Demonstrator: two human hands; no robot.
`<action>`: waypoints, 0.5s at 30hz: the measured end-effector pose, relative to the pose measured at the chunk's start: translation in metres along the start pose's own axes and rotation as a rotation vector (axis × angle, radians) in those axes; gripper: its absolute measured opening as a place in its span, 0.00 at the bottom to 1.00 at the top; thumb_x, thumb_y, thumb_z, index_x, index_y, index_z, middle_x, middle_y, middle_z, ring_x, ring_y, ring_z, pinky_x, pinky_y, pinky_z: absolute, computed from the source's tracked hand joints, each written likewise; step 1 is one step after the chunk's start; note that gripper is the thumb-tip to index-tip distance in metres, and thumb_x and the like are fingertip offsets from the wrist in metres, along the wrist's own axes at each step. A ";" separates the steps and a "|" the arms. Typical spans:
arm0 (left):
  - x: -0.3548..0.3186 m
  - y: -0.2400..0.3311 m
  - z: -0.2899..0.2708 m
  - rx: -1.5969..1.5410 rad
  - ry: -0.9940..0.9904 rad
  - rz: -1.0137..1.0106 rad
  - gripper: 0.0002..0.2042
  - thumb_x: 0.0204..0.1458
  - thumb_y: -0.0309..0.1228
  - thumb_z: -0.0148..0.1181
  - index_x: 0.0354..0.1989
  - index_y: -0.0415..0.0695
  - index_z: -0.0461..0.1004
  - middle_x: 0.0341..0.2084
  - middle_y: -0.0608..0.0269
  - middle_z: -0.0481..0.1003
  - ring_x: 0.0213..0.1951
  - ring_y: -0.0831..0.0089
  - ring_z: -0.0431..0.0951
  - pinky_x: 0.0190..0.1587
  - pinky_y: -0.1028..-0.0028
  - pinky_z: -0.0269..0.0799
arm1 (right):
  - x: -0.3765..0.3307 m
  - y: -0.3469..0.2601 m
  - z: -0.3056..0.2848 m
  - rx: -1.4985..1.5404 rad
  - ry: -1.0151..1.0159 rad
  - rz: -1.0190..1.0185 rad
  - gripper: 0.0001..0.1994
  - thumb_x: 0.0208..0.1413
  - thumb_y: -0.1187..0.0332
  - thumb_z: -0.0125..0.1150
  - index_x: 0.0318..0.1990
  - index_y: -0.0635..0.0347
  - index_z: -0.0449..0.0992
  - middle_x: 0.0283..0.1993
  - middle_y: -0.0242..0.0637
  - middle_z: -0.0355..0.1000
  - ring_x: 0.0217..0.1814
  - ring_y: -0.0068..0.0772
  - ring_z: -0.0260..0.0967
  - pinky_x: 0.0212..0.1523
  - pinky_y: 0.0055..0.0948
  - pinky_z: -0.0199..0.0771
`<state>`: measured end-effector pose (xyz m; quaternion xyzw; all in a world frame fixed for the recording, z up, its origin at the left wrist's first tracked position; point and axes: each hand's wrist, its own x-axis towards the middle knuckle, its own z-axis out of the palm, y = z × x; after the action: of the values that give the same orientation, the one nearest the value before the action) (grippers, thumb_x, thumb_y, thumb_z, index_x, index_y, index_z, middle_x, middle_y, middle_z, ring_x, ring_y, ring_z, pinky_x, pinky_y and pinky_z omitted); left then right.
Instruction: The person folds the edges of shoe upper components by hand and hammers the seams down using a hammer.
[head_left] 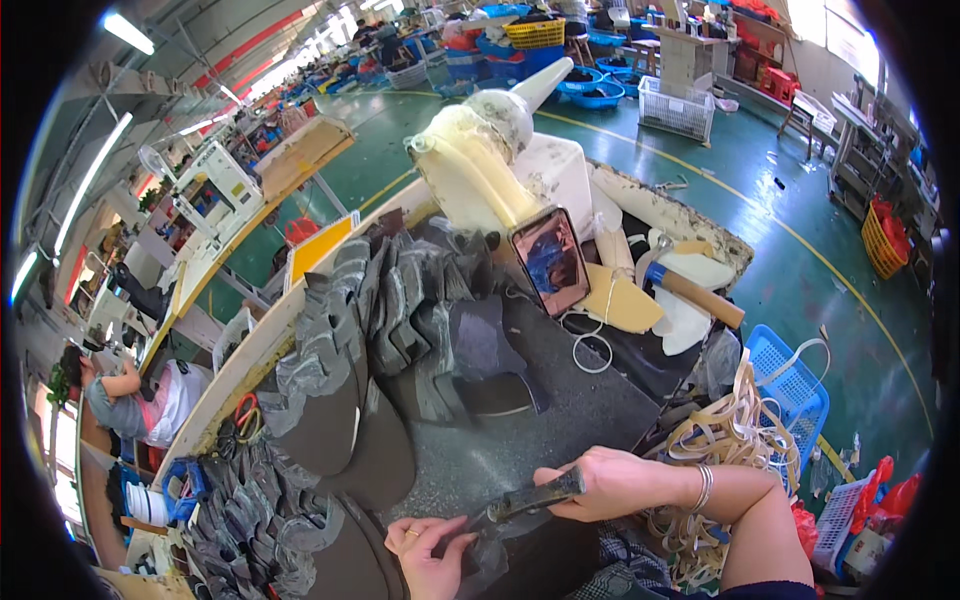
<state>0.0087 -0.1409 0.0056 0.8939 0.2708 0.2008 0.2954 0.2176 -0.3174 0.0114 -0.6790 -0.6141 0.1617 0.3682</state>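
Observation:
My right hand [605, 485] is closed around a dark, worn, bar-shaped tool [535, 497] whose exact kind I cannot make out. The tool's far end points left, low over the work surface. My left hand [430, 548], a ring on one finger, pinches the edge of a thin, greyish, partly see-through piece [488, 555] just beneath that end. Under both hands spreads a dark grey speckled work surface [470, 445]. Left of it lie dark sole-shaped sheets [375, 455] and stacks of grey curved pieces [390, 300].
A phone [552, 262] leans against a cream machine [480, 170]. A wooden-handled hammer [690, 290] lies at the right; scissors [242, 415] rest at the left. Beige strips [730, 440] hang beside a blue basket [790, 395]. Another person [125, 400] sits at the far left.

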 end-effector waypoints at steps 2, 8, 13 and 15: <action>0.004 -0.001 0.003 0.011 0.007 0.004 0.14 0.32 0.24 0.73 0.32 0.49 0.84 0.28 0.71 0.78 0.42 0.68 0.68 0.53 0.67 0.56 | 0.004 0.008 0.002 -0.034 0.019 -0.035 0.10 0.52 0.65 0.62 0.38 0.56 0.68 0.13 0.39 0.58 0.15 0.48 0.64 0.17 0.39 0.63; 0.010 -0.001 0.006 0.031 0.010 -0.004 0.14 0.32 0.23 0.73 0.32 0.49 0.83 0.28 0.70 0.78 0.43 0.68 0.68 0.53 0.67 0.56 | 0.009 0.006 -0.007 -0.015 -0.002 0.008 0.10 0.53 0.64 0.62 0.37 0.55 0.69 0.14 0.38 0.60 0.16 0.47 0.65 0.17 0.37 0.63; 0.008 -0.005 0.005 0.023 0.011 -0.009 0.14 0.32 0.23 0.73 0.32 0.49 0.83 0.29 0.71 0.77 0.43 0.69 0.68 0.54 0.67 0.56 | 0.008 0.010 -0.003 -0.053 -0.038 -0.038 0.15 0.53 0.64 0.58 0.45 0.61 0.65 0.14 0.42 0.64 0.18 0.49 0.69 0.19 0.41 0.68; 0.008 -0.006 0.005 0.013 0.005 -0.028 0.14 0.33 0.24 0.73 0.32 0.50 0.84 0.28 0.73 0.77 0.44 0.69 0.67 0.55 0.67 0.55 | 0.008 0.011 -0.003 -0.062 -0.039 -0.049 0.15 0.53 0.64 0.58 0.44 0.61 0.65 0.13 0.42 0.63 0.17 0.49 0.69 0.19 0.40 0.68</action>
<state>0.0149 -0.1341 -0.0006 0.8915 0.2852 0.1970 0.2916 0.2285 -0.3104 0.0074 -0.6718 -0.6423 0.1467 0.3386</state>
